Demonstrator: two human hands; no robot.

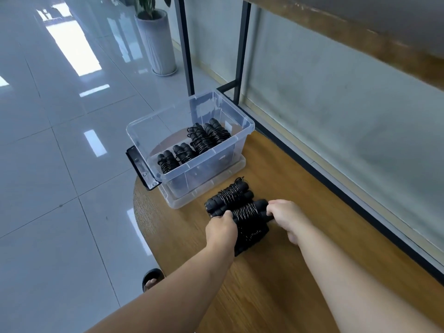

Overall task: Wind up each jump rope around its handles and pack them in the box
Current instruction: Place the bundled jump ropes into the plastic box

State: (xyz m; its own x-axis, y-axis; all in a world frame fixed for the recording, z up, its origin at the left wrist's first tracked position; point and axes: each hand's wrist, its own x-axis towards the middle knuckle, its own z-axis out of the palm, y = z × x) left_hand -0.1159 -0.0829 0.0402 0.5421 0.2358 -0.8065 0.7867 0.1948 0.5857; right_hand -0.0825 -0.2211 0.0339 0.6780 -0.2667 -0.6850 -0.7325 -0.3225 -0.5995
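While four wound jump ropes [192, 145] already lie in the clear box [240, 138] at the far left of the wooden table [312, 272], the step in hand looks like packing rather than winding: a small pile of wound bundles sits just near of the box. The left hand [222, 228] curls round the left end of the nearest upper bundle [247, 211], and the right hand [284, 216] grips its right end, fingers closed over the black handles. Another wound bundle [228, 195] lies just beyond it, touching, and more black bundles lie underneath, partly hidden. Next, by my judgement, comes a lift up and over the box's near wall, setting the bundle down in the free space beside the four.
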